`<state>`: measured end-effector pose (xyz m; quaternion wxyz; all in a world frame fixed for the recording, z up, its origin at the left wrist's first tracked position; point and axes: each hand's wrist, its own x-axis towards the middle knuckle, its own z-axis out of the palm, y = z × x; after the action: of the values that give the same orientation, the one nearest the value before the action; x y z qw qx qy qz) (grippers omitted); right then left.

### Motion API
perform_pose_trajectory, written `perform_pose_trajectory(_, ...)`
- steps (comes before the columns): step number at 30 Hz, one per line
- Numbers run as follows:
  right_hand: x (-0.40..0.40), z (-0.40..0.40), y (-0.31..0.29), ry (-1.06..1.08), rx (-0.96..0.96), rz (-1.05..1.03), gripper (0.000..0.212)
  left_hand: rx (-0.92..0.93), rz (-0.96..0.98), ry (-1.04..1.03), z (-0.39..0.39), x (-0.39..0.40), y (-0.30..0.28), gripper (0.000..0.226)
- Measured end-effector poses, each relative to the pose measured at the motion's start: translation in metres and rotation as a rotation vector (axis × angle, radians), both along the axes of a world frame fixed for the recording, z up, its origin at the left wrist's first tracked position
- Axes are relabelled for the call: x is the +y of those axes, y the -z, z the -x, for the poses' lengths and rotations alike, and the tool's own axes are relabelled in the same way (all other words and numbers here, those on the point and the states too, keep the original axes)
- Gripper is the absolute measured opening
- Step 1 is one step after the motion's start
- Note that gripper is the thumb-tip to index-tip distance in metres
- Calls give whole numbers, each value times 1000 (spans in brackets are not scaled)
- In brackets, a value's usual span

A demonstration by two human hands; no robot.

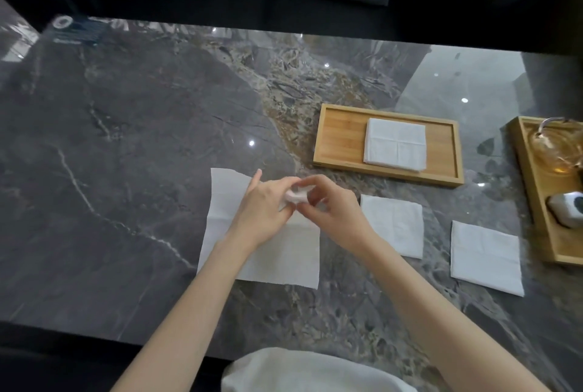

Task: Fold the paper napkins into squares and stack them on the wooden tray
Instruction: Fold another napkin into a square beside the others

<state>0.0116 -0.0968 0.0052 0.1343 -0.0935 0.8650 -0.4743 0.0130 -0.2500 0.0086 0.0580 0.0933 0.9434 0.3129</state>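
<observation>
1. Open napkin [277, 260]: lies flat on the marble desk [126, 145] just in front of you, its far right corner lifted and bunched between both hands.
2. Left hand [263, 207]: your fingers [256, 177] are curled and pinching the bunched corner from the left; the forefinger points up and away.
3. Right hand [331, 205]: your fingers are curled and clamped on the same crumpled paper from the right, touching the left hand.
4. Wooden tray [339, 136]: stands beyond and to the right of your hands, holding a stack of folded napkins [396, 145] right of its middle.
5. Two folded squares: the nearer one [392, 224] lies just right of your right wrist, the farther one [485, 256] beyond it, both on the desk and not yet stacked.
6. Step in hand, as judged: separating or straightening the corner before folding. Ease the pinch, smooth the paper flat, then bring edge to edge so the corners meet before you crease.
7. Hazard, as judged: thin paper tears under a hard pull; draw gently.
8. Open room: broad bare marble lies to your left and beyond the napkin.
9. Edges: the desk's near edge runs close under your forearms. A second tray [536, 202] with glassware [555, 145] sits at far right; keep your right arm away from it.
</observation>
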Motion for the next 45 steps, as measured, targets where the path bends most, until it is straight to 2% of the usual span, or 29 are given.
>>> perform_pose_trajectory(3, 11, -13, 4, 54, -157, 110, 59, 16, -104, -139, -1, 0, -15, 35)
perform_pose_trajectory(5, 18, -24, 10, 42, -292, 121, 66, 9, -203, -234, -4, -2, -25, 33)
perform_pose_trajectory(7, 25, -33, 16, 17, -340, 77, 53, -1, -258, -297, -7, -8, -29, 30)
perform_pose_trajectory(10, 34, -36, 15, 74, -252, 57, 10, -15, -306, -379, -13, -18, -32, 24)
perform_pose_trajectory(13, 42, -35, 1, 132, -217, 164, 18, -17, -357, -428, -22, -29, -39, 19)
perform_pose_trajectory(20, 54, -35, -39, -9, -236, 309, 8, -115, -714, -411, -49, -47, -64, 15)
perform_pose_trajectory(24, 54, -33, -62, 39, -157, 436, 20, -137, -855, -411, -55, -52, -79, 11)
perform_pose_trajectory(30, 46, -18, -57, 168, -128, 441, 5, -203, -823, -388, -37, -60, -66, 12)
perform_pose_trajectory(39, 37, 7, 14, 262, -200, 173, 12, -313, -799, -504, -13, -61, 21, 12)
perform_pose_trajectory(45, 35, 3, 18, 292, -215, 189, 13, -293, -743, -468, -16, -66, 28, 12)
